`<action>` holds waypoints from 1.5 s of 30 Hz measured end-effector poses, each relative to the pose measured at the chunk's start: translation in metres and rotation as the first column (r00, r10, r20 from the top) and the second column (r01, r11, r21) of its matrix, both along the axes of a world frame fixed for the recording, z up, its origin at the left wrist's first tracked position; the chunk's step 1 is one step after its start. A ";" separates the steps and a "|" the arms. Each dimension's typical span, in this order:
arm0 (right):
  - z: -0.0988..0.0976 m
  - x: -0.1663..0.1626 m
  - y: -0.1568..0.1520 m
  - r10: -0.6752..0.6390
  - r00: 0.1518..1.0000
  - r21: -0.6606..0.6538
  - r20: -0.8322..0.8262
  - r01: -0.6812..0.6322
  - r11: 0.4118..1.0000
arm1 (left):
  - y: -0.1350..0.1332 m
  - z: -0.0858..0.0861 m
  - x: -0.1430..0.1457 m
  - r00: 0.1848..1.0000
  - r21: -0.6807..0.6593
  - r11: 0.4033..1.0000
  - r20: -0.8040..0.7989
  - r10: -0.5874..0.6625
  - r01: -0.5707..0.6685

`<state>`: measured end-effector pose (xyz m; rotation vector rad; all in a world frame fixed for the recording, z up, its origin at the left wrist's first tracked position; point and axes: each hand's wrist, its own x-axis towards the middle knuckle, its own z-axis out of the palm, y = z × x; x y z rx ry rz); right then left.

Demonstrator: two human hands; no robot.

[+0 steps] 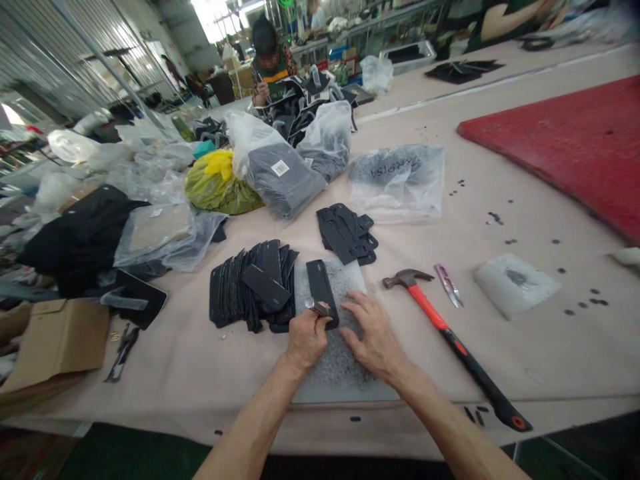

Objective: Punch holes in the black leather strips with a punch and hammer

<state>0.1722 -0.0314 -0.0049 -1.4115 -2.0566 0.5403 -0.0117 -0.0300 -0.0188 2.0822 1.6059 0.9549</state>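
In my left hand (pixel 308 339) is a short metal punch (pixel 318 306), gripped in closed fingers over the lower end of a dark flat strip (pixel 321 281). That strip lies on a speckled pale board (pixel 335 363) and has a slot at its upper end. My right hand (pixel 373 333) rests on the board just right of the strip, fingers spread and holding nothing. Left of the board stands a tight row of similar dark pieces (pixel 233 290). Beyond it, more slotted strips (pixel 345 230) lie in a loose pile. A claw hammer (pixel 450 337) with a red and black handle lies to the right.
Pink-handled thread snips (pixel 449 283) and a bag of white material (pixel 517 285) lie right of the hammer. Plastic-wrapped bundles (pixel 283 177) and a yellow bag (pixel 220 183) stand behind. A cardboard box (pixel 63 340) is at left, a red board (pixel 565 140) far right. A co-worker (pixel 270 60) sits beyond.
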 end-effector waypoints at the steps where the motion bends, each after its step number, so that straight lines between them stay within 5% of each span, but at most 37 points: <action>1: 0.001 0.011 -0.001 -0.029 1.000 0.040 -0.003 0.029 0.999 | 0.000 0.000 0.000 1.000 -0.008 1.000 -0.005 0.005 -0.005; 5: -0.001 0.075 -0.012 -0.277 0.938 0.148 0.206 0.250 0.957 | 0.000 0.006 0.002 0.999 -0.054 0.998 -0.048 0.019 -0.021; 8: -0.009 0.119 -0.018 -0.329 0.819 0.005 0.470 0.370 0.929 | 0.001 0.015 0.005 0.996 -0.086 0.996 -0.093 0.014 -0.022; 10: -0.011 0.134 -0.017 -0.294 0.815 -0.157 0.500 0.419 0.895 | 0.001 0.019 0.006 0.995 -0.096 0.995 -0.100 0.016 -0.026; 12: -0.009 0.136 -0.016 -0.273 0.873 -0.385 0.403 0.433 0.815 | 0.001 0.022 0.006 0.995 -0.100 0.995 -0.093 0.019 -0.029; 15: -0.001 0.120 -0.015 -0.413 0.910 -0.790 -0.031 0.231 0.568 | 0.000 0.023 0.005 0.997 -0.111 0.993 -0.080 0.019 -0.028; 17: 0.010 0.104 -0.017 -0.588 0.761 -0.906 -0.274 0.001 0.424 | 0.000 0.022 0.005 0.998 -0.114 0.993 -0.066 0.021 -0.028; 19: 0.028 0.088 -0.019 -0.694 0.644 -0.930 -0.321 -0.076 0.360 | -0.001 0.021 0.004 0.998 -0.109 0.994 -0.051 0.023 -0.029; 21: 0.058 0.074 -0.021 -0.691 0.646 -0.905 -0.324 0.002 0.426 | -0.001 0.020 0.004 0.999 -0.102 0.994 -0.040 0.024 -0.028; 23: 0.098 0.064 -0.021 -0.568 0.744 -0.775 -0.353 0.107 0.622 | 0.000 0.018 0.004 0.999 -0.102 0.994 -0.043 0.022 -0.027; 25: 0.138 0.057 -0.020 -0.382 0.865 -0.500 -0.324 0.186 0.846 | 0.001 0.017 0.003 0.998 -0.104 0.994 -0.057 0.018 -0.024; 27: 0.166 0.051 -0.020 -0.239 0.949 -0.152 -0.206 0.211 0.966 | 0.002 0.016 0.003 0.997 -0.104 0.994 -0.072 0.018 -0.025; 30: 0.180 0.044 -0.020 -0.081 0.993 0.101 0.082 0.073 0.992 | 0.003 0.014 0.003 0.997 -0.098 0.995 -0.074 0.020 -0.027; 34: 0.191 0.041 -0.018 0.056 0.929 0.066 0.365 -0.086 0.994 | 0.003 0.012 0.002 0.997 -0.090 0.996 -0.072 0.008 -0.014; 36: 0.205 0.041 -0.018 -0.003 0.951 0.167 0.309 -0.051 0.985 | 0.003 0.011 0.002 0.997 -0.094 0.996 -0.073 0.007 -0.013; 39: 0.213 0.038 -0.021 -0.108 0.994 0.345 0.012 0.097 0.934 | 0.003 0.011 0.002 0.998 -0.108 0.994 -0.068 0.012 -0.019; 41: 0.202 0.037 -0.021 -0.089 0.996 0.340 -0.012 0.088 0.936 | 0.004 0.012 0.002 0.998 -0.119 0.993 -0.061 0.003 -0.011; 45: 0.192 0.046 -0.016 0.048 0.955 0.069 0.294 -0.071 0.995 | 0.004 0.015 0.002 0.999 -0.132 0.991 -0.046 -0.010 0.004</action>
